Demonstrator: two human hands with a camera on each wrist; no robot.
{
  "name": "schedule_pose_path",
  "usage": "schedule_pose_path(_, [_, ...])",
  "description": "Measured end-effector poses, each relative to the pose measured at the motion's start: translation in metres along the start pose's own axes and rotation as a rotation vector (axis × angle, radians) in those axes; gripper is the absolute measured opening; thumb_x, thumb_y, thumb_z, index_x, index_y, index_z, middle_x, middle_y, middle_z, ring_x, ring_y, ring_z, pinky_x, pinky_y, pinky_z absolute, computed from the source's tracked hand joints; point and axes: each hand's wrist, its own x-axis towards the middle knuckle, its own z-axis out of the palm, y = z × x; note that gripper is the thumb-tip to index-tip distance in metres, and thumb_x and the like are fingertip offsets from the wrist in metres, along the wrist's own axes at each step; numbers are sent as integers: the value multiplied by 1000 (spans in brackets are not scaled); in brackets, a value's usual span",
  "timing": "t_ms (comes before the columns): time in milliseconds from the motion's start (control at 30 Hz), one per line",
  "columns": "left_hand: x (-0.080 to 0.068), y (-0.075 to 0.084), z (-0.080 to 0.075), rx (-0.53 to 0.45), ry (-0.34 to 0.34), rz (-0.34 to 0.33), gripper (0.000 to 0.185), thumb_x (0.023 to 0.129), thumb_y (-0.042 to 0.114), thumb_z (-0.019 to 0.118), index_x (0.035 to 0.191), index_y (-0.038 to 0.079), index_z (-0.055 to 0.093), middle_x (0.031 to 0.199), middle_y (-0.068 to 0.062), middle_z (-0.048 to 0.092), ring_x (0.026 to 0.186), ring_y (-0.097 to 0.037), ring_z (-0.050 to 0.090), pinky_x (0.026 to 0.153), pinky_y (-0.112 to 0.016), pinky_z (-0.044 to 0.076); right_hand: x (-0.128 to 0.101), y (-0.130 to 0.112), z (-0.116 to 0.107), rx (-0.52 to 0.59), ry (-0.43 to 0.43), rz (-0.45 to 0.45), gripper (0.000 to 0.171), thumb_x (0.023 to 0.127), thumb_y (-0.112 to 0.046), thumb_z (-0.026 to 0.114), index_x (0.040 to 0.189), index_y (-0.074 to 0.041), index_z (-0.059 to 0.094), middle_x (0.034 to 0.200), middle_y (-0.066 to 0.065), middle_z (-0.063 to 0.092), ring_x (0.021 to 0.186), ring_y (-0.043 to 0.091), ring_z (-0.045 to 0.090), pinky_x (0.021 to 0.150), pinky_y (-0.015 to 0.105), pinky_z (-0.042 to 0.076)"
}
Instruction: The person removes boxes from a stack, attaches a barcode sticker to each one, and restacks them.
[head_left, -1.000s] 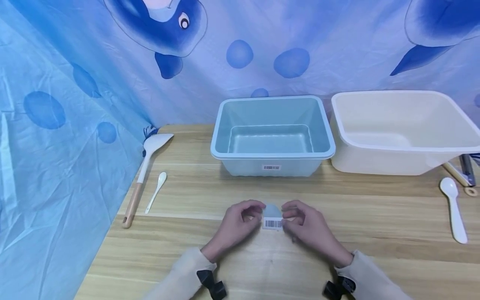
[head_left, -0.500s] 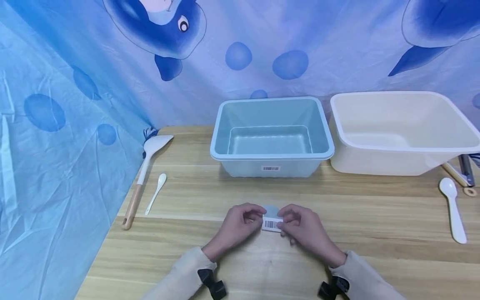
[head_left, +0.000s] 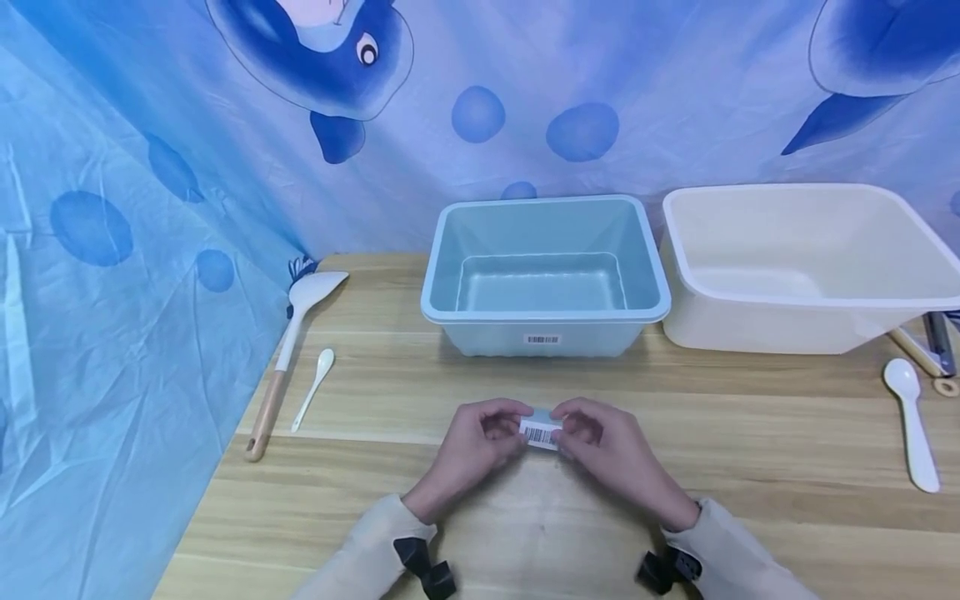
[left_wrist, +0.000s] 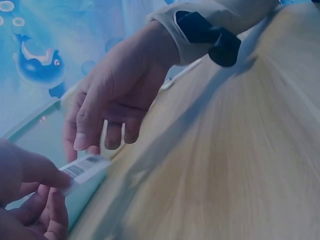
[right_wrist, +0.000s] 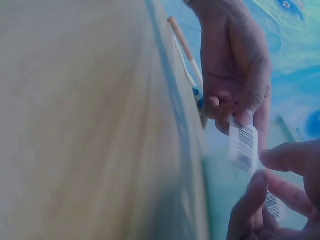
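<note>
Pinching barcode label (head_left: 542, 434) btwn both hands, left hand (head_left: 474, 450) & right hand (head_left: 611, 454), fingers curled.

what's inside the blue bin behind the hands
Nothing shows inside the blue bin: its floor looks bare. The near wall hides a strip of that floor. Both hands pinch a barcode label in front.

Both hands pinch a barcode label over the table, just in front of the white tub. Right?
Not quite: the barcode label, pinched by the left hand and right hand, is in front of the light blue tub, as the head view shows.
</note>
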Motion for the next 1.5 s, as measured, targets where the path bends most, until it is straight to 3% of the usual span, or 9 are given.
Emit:
schedule_pose_path(67, [1, 2, 1, 0, 11, 5, 34, 75, -11, 69, 107, 0, 70, 93, -16, 69, 80, -18, 64, 63, -18, 53, 1, -3, -2, -123, 56, -78, 24, 76, -5, 78, 97, -14, 71, 82, -3, 65, 65, 2, 54, 57, 20, 49])
schedule_pose_path(133, [2, 4, 3, -12, 19, 10, 33, 75, -11, 68, 107, -1, 69, 94, -17, 69, 82, -18, 64, 67, -18, 54, 1, -6, -2, -178, 97, -144, 24, 75, -4, 79, 95, -15, 72, 83, -4, 63, 66, 1, 52, 57, 19, 48])
schedule_pose_path(333, [4, 10, 12, -58, 17, 3, 32, 76, -11, 65, 107, -2, 70, 95, -19, 71, 81, -13, 65, 70, -18, 55, 0, -8, 2, -215, 156, -310, 18, 75, -5, 80, 91, -13, 75, 85, -4, 62, 66, -1, 52, 56, 17, 48])
schedule_pose_path(700, [4, 17, 20, -207, 30, -86, 31, 78, -8, 66, 107, -3, 70, 99, -19, 72, 81, -12, 67, 70, -23, 57, 3, -6, 4, -227, 222, -442, 17, 74, -3, 80, 87, -11, 75, 83, -5, 63, 67, 2, 57, 56, 11, 45])
schedule_pose_path(867, [4, 16, 21, -262, 25, -127, 29, 78, -8, 67, 107, -4, 70, 99, -18, 73, 83, -11, 68, 70, -20, 55, 2, -5, 3, -222, 208, -458, 19, 73, -1, 80, 88, -12, 75, 84, -3, 64, 68, 4, 59, 56, 10, 45])
schedule_pose_path(1500, [7, 16, 22, -317, 8, -175, 30, 79, -1, 69, 108, -6, 69, 99, -14, 73, 82, -9, 66, 70, -20, 51, 2, -3, -1, -215, 202, -430, 17, 73, 0, 80, 82, -13, 73, 84, -7, 64, 70, 3, 58, 57, 14, 47])
